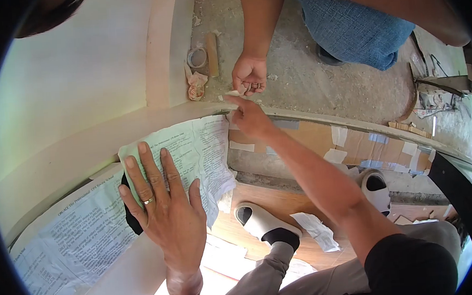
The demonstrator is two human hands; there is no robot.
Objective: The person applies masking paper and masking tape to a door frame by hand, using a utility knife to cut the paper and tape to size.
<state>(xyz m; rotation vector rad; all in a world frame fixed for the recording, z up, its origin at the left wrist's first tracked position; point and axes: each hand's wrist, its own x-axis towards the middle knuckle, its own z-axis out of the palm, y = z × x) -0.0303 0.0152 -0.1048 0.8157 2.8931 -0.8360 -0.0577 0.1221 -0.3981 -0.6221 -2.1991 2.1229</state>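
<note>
The left hand [161, 206] lies flat in the lower centre of the frame. Its grip is open, fingers spread and pointing up and slightly left, with a ring on one finger. The palm and fingers rest on a printed newspaper sheet [198, 147]. The sheet sits just left of centre, its upper edge lying along a pale curved frame [85, 151]. Its long axis rises from lower left to upper right, and its printed lines run the same way. Its lower right edge is torn and ragged.

A second newspaper sheet [73, 233] lies to the lower left on the same slant, partly under the first.

The right hand [250, 117] reaches up from the lower right to the sheet's top right corner. Its fingertips meet a small pale strip [234, 93] at the frame's edge. Whether that grip is closed on the strip cannot be told.

Another person's hand [250, 73] comes down from the top centre and touches the same strip from above.

A tape roll [197, 57] and a short wooden stick [212, 54] lie on the concrete floor [308, 83], just left of that hand. Two pale sandals [265, 221] show in the lower middle and right.
</note>
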